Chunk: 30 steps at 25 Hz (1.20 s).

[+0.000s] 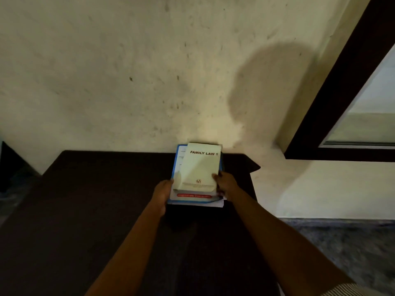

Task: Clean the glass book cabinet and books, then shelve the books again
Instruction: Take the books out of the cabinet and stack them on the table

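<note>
Left hand [162, 194] and right hand [227, 184] curl their fingers round the book stack [195, 198], topped by the Family Law 1 book [199, 167], on the dark desk [102, 210].

Cream plaster wall [106, 60] across the whole upper half of the frame, scuffed and flecked with dark marks. A broad, soft grey shadow [267, 86] on it at upper right. Brightest light low at centre, just above the far edge of a dark brown wooden table [85, 199] filling the lower left and middle. At the right edge, a window [374, 116] with pale glass in a thick dark brown frame [333, 99], tilted in the wide-angle view. Grey mottled floor [342, 242] at lower right, below the wall.
</note>
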Each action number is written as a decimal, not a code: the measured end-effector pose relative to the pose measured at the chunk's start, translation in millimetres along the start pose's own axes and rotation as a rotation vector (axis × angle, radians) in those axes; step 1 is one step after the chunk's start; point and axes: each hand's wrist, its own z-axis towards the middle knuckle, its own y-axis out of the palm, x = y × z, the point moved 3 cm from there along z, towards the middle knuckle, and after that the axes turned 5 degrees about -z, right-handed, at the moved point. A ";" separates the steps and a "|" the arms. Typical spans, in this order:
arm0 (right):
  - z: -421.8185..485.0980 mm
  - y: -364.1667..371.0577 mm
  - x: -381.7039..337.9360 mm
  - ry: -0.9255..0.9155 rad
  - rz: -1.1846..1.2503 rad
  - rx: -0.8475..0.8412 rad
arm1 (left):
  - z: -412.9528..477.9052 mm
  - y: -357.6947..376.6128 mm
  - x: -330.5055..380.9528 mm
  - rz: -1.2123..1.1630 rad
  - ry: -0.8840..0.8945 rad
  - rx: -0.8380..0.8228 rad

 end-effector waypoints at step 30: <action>-179.7 -500.1 50.9 -0.683 0.042 0.555 | -203.4 424.7 154.8 0.627 1.660 0.033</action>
